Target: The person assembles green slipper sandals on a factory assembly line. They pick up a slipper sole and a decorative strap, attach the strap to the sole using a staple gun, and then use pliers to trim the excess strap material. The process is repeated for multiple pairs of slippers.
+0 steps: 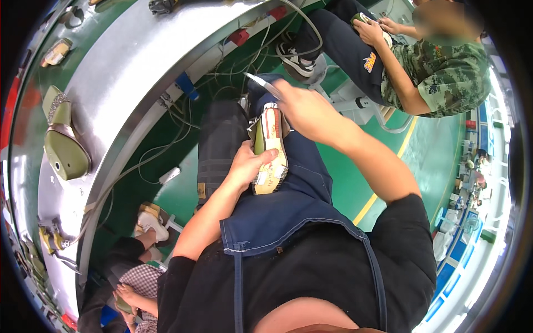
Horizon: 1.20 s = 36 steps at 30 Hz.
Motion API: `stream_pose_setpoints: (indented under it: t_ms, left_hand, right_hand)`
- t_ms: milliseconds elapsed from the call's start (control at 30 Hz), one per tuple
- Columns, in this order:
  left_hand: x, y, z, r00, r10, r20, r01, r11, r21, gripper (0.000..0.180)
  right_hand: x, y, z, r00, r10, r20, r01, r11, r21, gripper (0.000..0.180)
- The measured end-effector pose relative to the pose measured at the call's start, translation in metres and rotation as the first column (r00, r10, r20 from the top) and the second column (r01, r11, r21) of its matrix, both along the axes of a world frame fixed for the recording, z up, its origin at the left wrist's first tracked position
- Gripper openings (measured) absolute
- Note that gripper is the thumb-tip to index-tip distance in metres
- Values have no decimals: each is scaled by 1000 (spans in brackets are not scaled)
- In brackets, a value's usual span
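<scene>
A shoe on a green last [271, 145] lies sole up across my lap. Its cream insole board faces me, with a reddish strip down the middle and a row of small nails along the edge of its nearer end. My left hand [248, 164] is closed around the shoe's left side, its thumb pressed on the insole. Above the far end of the shoe, my right hand [308, 110] grips a slim, pointed metal tool [262, 83] whose tip points up and left. That hand is smeared by motion, and the tool's handle is hidden inside it.
A curved metal bench [119, 61] runs along my left, carrying another green shoe last [65, 136] and pincers [51, 238]. Cables [150, 152] hang beneath it. One co-worker [444, 83] sits at the far right holding a shoe; another [139, 280] sits at the lower left.
</scene>
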<state>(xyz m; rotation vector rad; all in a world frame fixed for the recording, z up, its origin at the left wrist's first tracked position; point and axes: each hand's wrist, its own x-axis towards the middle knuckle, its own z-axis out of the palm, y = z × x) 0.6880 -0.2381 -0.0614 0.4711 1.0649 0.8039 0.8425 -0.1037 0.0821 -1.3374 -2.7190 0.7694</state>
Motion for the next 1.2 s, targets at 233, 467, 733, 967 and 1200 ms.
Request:
stream_pose_setpoints:
  t_ms: [233,467,733,967,1200]
  left_hand:
    - [2,-3,-6,1000,14,2,-14,1000,-3,76]
    - [2,-2,-4,1000,23,8,-23,1000,2,76]
    - [1,-1,-4,999,41,34,-42,999,7,73]
    - [1,0,-5,999,43,25,-43,999,11,72]
    - [-1,3,-3,998,51,28,-51,999,10,71]
  right_hand:
    - [93,-79,-18,937,-71,341,104,991,-79,26]
    - [91,-87,-30,935,-86,345,116,991,-67,21]
    - [86,-86,-36,927,-83,366,115,991,-64,21]
    - [85,-85,-38,930,-68,361,101,992,-75,15]
    - [76,-80,-32,944,-52,326,123,972,-200,15]
